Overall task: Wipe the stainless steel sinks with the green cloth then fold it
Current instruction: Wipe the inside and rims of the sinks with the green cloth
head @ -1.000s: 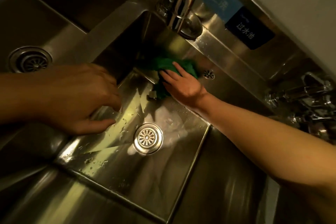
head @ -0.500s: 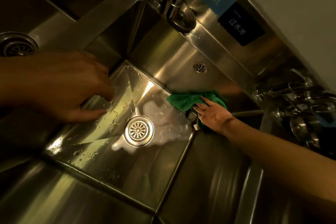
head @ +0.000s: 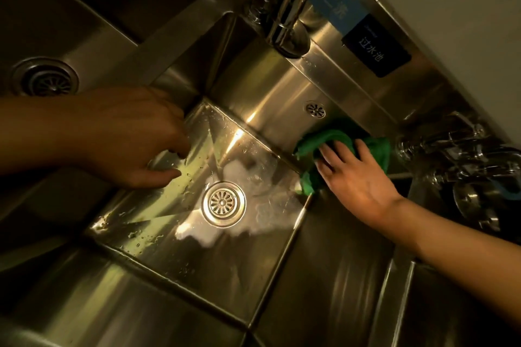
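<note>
A crumpled green cloth (head: 335, 139) lies in the far right corner of the middle steel sink (head: 197, 256), against the back wall and just under the small overflow grille (head: 315, 109). My right hand (head: 355, 177) presses flat on the cloth with straight, spread fingers. My left hand (head: 135, 138) hangs over the sink's left side with loosely curled fingers and holds nothing. The wet sink floor has a round drain (head: 223, 203) in its middle.
A chrome faucet (head: 284, 8) overhangs the back of the sink. A second sink with its own drain (head: 45, 79) lies to the left. Blue and black labels (head: 375, 45) are stuck on the backsplash. More chrome taps (head: 456, 155) crowd the right edge.
My right hand slid the cloth from the far left corner along the back wall to the far right corner, then a little up the wall. My left hand stayed over the left side.
</note>
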